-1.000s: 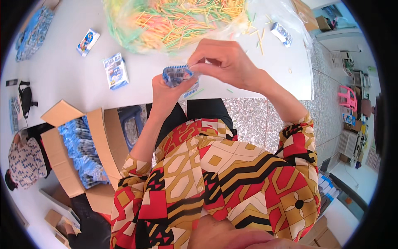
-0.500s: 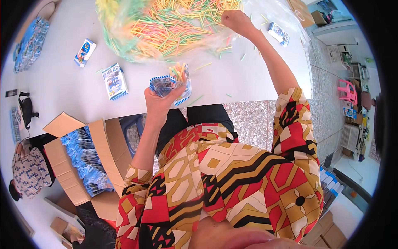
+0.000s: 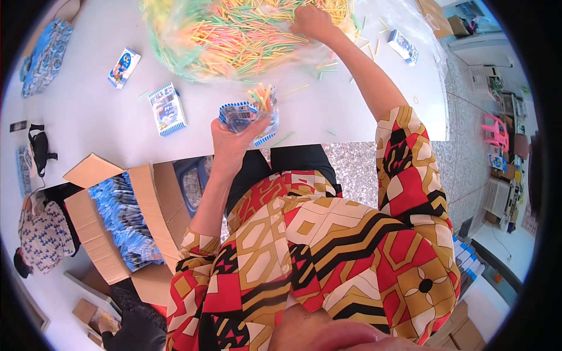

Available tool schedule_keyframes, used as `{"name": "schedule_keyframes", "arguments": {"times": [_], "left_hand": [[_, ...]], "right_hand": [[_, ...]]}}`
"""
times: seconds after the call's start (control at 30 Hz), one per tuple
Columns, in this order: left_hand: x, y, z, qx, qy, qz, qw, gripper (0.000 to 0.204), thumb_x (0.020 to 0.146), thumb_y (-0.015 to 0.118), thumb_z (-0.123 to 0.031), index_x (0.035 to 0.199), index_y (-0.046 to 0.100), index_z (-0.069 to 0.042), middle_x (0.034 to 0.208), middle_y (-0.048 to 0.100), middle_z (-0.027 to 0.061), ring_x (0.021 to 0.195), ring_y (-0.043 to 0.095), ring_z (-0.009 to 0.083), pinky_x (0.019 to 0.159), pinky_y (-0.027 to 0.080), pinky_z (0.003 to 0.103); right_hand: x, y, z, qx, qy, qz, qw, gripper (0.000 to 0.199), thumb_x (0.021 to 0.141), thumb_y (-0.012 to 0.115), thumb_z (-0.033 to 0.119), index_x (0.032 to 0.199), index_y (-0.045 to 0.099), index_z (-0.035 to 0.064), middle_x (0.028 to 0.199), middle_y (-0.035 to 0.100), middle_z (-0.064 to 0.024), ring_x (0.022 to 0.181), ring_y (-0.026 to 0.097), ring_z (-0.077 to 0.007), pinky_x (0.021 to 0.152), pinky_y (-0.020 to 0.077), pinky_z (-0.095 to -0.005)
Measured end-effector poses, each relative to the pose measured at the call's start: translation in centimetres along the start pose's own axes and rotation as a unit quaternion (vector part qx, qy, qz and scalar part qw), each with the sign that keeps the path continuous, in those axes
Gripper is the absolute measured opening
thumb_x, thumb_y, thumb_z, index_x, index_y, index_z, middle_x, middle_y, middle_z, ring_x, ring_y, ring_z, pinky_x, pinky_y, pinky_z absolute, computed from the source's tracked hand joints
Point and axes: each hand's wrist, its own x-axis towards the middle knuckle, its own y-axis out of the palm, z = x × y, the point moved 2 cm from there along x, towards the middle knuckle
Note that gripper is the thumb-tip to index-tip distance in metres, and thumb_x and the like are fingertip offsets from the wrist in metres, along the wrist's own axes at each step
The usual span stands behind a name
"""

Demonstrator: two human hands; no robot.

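My left hand (image 3: pixel 230 142) grips a blue-and-white printed plastic packet (image 3: pixel 239 119) near the table's front edge. Thin pastel sticks (image 3: pixel 261 97), yellow, pink and green, poke up out of the packet's mouth. Over the big pile of similar coloured sticks (image 3: pixel 246 44), my right hand (image 3: pixel 312 24) is closed, its fingers curled down at the pile's right part. What those fingers hold, if anything, is hidden. The pile lies in a spread clear plastic bag (image 3: pixel 167 50) at the far side of the white table (image 3: pixel 205 93).
Small blue-and-white boxes (image 3: pixel 168 110) lie left of the packet, another (image 3: pixel 403 47) at far right. Loose sticks dot the tabletop. An open carton (image 3: pixel 146 199) of blue packets (image 3: pixel 126 219) stands lower left. Other people (image 3: pixel 47 237) are at the left edge.
My right hand has shifted a little left and farther in over the stick pile. My left hand still grips the packet. The whole view has shifted slightly.
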Motion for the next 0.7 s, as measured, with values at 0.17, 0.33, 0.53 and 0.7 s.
{"name": "schedule_keyframes", "arguments": {"times": [0.17, 0.33, 0.53, 0.7], "left_hand": [[0.0, -0.9, 0.0, 0.016, -0.003, -0.018, 1.000, 0.021, 0.073, 0.072, 0.000, 0.093, 0.066, 0.001, 0.087, 0.066, 0.0035, 0.076, 0.061, 0.0081, 0.072, 0.049, 0.024], [0.2, -1.1, -0.4, 0.022, 0.010, -0.021, 0.999, 0.018, 0.074, 0.072, -0.002, 0.091, 0.066, 0.001, 0.085, 0.067, 0.0046, 0.074, 0.061, 0.0082, 0.070, 0.049, 0.024], [0.5, -1.4, -0.1, 0.002, 0.017, -0.005, 1.000, 0.016, 0.075, 0.072, -0.003, 0.089, 0.066, 0.000, 0.084, 0.067, 0.0051, 0.073, 0.061, 0.0087, 0.068, 0.050, 0.024], [1.0, -0.9, 0.5, -0.004, 0.013, 0.008, 1.000, 0.016, 0.075, 0.072, -0.003, 0.089, 0.066, 0.000, 0.084, 0.067, 0.0050, 0.072, 0.061, 0.0086, 0.067, 0.049, 0.024]], "right_hand": [[0.1, 1.3, -0.7, 0.116, -0.178, -0.112, 0.971, 0.019, 0.071, 0.052, 0.011, 0.078, 0.064, -0.0021, 0.077, 0.063, -0.0211, 0.076, 0.062, -0.0369, 0.069, 0.0497, -0.0459], [1.1, 2.0, -0.7, 0.052, -0.154, -0.043, 0.986, 0.015, 0.071, 0.052, 0.010, 0.073, 0.060, -0.0021, 0.075, 0.061, -0.0223, 0.073, 0.060, -0.0367, 0.065, 0.0468, -0.0460], [-0.7, -0.6, -2.0, 0.132, -0.146, -0.072, 0.978, 0.013, 0.075, 0.054, 0.010, 0.071, 0.056, -0.0022, 0.065, 0.056, -0.0210, 0.058, 0.056, -0.0312, 0.056, 0.0430, -0.0396], [-4.9, -7.0, -0.9, 0.336, -0.013, -0.048, 0.940, 0.013, 0.078, 0.059, 0.011, 0.073, 0.059, -0.0011, 0.059, 0.056, -0.0095, 0.058, 0.056, -0.0129, 0.053, 0.0436, -0.0283]]}}
